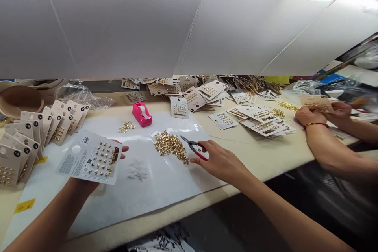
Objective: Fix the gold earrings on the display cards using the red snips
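My left hand (122, 150) holds up a white earring card (79, 157) with rows of small gold pieces showing on its printed side; most of the fingers are hidden behind it. My right hand (220, 161) is closed on small pliers with red and black handles (198, 150), their tips pointing up and left. Just left of the pliers lies a pile of small gold pieces (169, 144) on the white sheet (165, 189). Thin silvery pins (138, 170) are scattered between the held card and the pile. A few gold rings (126, 126) lie farther back.
A pink tape dispenser (142, 115) stands behind the pile. Upright cards (28, 126) line the left side. Loose cards (261, 120) are heaped at the back and right. At far right another person's hands (313, 118) hold a card. A cardboard roll (20, 100) sits back left.
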Motion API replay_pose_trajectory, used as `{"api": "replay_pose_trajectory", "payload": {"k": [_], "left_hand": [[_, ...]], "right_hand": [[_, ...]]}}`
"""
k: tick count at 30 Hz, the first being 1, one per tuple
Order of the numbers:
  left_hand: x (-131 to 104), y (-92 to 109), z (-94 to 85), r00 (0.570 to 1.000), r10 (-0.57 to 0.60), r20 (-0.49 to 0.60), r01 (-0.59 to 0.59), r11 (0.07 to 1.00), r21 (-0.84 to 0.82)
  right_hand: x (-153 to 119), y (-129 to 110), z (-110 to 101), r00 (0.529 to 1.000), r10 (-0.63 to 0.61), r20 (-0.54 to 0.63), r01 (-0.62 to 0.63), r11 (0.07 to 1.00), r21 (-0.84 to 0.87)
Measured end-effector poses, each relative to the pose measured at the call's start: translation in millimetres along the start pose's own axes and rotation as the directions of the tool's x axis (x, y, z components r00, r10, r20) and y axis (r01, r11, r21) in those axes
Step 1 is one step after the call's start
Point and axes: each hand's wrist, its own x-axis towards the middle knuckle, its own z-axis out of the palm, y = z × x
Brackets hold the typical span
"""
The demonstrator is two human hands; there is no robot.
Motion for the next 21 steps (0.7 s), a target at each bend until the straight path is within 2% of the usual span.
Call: {"api": "replay_pose_trajectory", "payload": {"k": [3,5,9,15,21], "left_hand": [[0.4,-1.2,-1.2,1.0,-0.019,0.019,0.019,1.0,0.009],[0.8,-1.5,-1.8,0.999,-0.014,0.031,0.014,1.0,0.013],[1.2,-1.3,-3.5,1.0,-0.012,0.021,0.012,0.999,0.031],[0.9,2.2,0.2,1.0,0.007,0.007,-0.008,0.999,0.038],[1.6,7.3,7.3,0.998,-0.021,-0.055,0.025,0.997,0.077]], "right_hand": [[8.4,15.0,0.6,0.996,0.083,-0.026,-0.084,0.996,-0.014],[4.7,19.0,2.0,0.997,0.069,-0.038,-0.068,0.997,0.023],[-20.9,17.5,5.1,1.0,0.0,-0.014,0.001,0.996,0.088],[-59.8,18.9,9.6,0.998,-0.003,0.061,0.004,1.0,-0.009],[-67.8,23.3,8.8,0.993,-0.012,0.118,0.012,1.0,-0.003]]}}
